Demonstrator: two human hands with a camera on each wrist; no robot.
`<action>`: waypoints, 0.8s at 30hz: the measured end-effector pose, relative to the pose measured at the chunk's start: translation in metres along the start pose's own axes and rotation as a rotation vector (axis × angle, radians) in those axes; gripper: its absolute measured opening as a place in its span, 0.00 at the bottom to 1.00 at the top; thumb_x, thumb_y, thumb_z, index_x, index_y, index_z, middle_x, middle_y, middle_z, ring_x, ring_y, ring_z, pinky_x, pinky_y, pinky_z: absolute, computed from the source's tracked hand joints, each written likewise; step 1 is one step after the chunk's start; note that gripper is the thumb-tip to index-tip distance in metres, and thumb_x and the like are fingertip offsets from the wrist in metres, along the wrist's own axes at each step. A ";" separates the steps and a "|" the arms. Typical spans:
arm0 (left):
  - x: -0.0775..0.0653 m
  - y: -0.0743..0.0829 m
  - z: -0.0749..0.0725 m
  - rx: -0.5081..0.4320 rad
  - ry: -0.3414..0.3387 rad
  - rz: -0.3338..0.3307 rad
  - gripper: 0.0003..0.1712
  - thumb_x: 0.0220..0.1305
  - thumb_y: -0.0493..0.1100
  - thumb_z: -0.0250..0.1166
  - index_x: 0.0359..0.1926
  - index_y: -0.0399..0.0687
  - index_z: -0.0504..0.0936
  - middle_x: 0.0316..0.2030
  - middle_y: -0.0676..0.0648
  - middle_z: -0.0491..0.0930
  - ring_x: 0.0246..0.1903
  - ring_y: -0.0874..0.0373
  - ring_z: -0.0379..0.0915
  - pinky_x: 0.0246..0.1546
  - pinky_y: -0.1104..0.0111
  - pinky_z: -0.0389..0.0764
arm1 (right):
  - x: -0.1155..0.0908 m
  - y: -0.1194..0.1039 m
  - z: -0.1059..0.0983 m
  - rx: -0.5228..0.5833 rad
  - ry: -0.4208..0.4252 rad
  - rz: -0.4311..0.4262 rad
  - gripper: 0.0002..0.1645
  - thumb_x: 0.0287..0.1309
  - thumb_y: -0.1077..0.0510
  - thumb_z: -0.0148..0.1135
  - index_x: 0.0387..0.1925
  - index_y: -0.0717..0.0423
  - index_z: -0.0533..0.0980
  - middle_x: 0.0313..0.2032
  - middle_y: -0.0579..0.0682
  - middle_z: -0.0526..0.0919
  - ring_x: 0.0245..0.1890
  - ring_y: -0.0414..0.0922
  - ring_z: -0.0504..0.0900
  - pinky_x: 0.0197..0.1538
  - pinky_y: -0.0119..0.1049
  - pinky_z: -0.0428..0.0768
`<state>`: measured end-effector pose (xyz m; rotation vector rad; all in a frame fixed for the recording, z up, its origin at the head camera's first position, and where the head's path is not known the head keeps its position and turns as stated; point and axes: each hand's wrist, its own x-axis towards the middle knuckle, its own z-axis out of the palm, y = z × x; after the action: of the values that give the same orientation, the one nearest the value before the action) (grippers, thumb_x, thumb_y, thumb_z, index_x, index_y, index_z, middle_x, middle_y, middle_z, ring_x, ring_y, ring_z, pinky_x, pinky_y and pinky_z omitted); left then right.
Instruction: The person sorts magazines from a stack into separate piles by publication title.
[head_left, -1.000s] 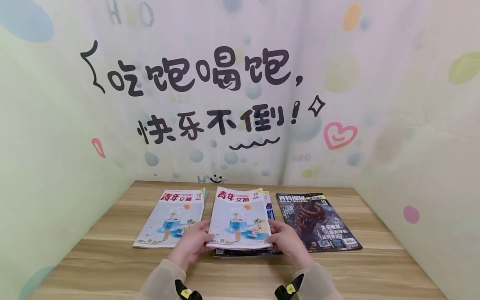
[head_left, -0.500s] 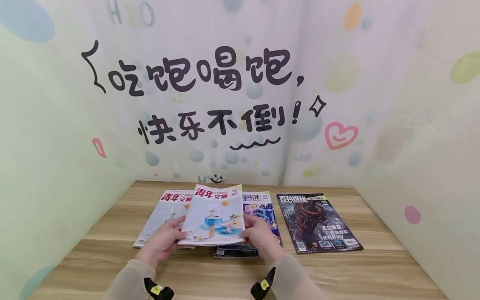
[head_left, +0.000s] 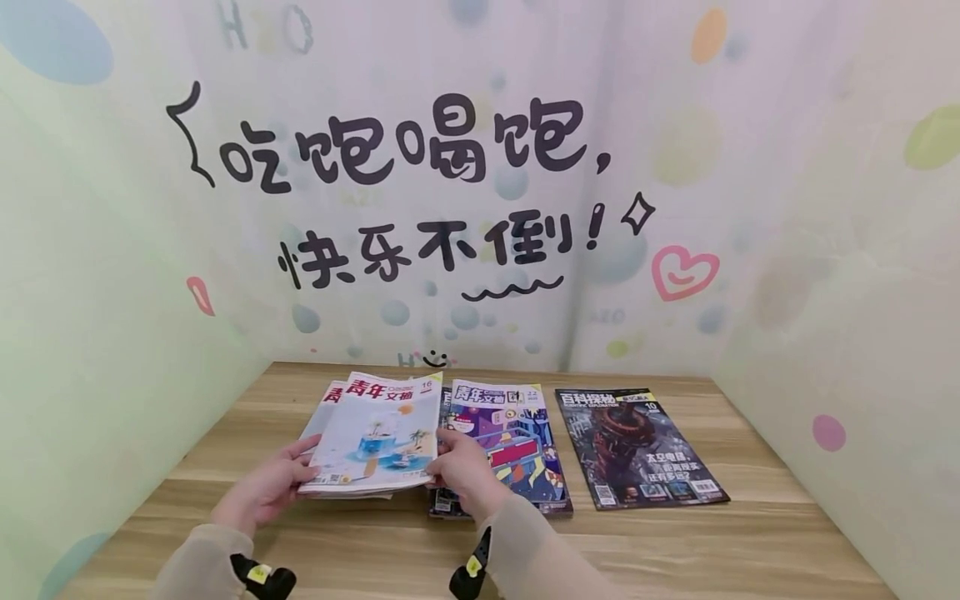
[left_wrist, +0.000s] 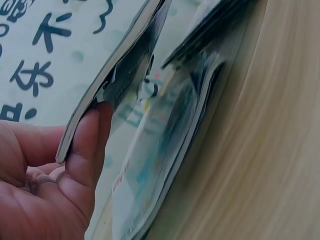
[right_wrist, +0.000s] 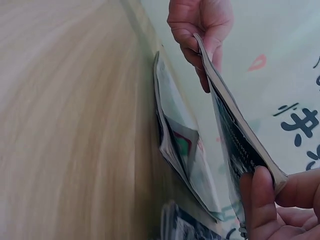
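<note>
Pinching a white magazine (head_left: 378,437) by two sides, the fingers of the left hand (head_left: 272,485) and right hand (head_left: 467,471) hold it up — just over another white magazine (head_left: 320,417) on the bench (head_left: 360,550). A purple magazine (head_left: 521,446) and a dark magazine (head_left: 637,450) lie further right.

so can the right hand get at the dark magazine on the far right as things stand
Probably not yet: the right hand grips an edge of the held magazine. Once freed, its way to the dark magazine looks open, with only the purple-covered stack between.
</note>
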<state>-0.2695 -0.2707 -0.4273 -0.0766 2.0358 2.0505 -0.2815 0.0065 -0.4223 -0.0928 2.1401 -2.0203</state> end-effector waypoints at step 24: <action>-0.007 -0.023 -0.055 0.029 -0.021 -0.056 0.46 0.62 0.25 0.53 0.72 0.31 0.34 0.42 0.49 0.78 0.37 0.58 0.79 0.39 0.67 0.82 | 0.006 0.018 0.057 0.066 -0.036 0.089 0.34 0.51 0.78 0.57 0.62 0.71 0.66 0.38 0.55 0.82 0.30 0.45 0.82 0.32 0.35 0.83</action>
<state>-0.2653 -0.3264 -0.4496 -0.1053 2.0263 1.9797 -0.2757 -0.0493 -0.4435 -0.0233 2.0165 -2.0209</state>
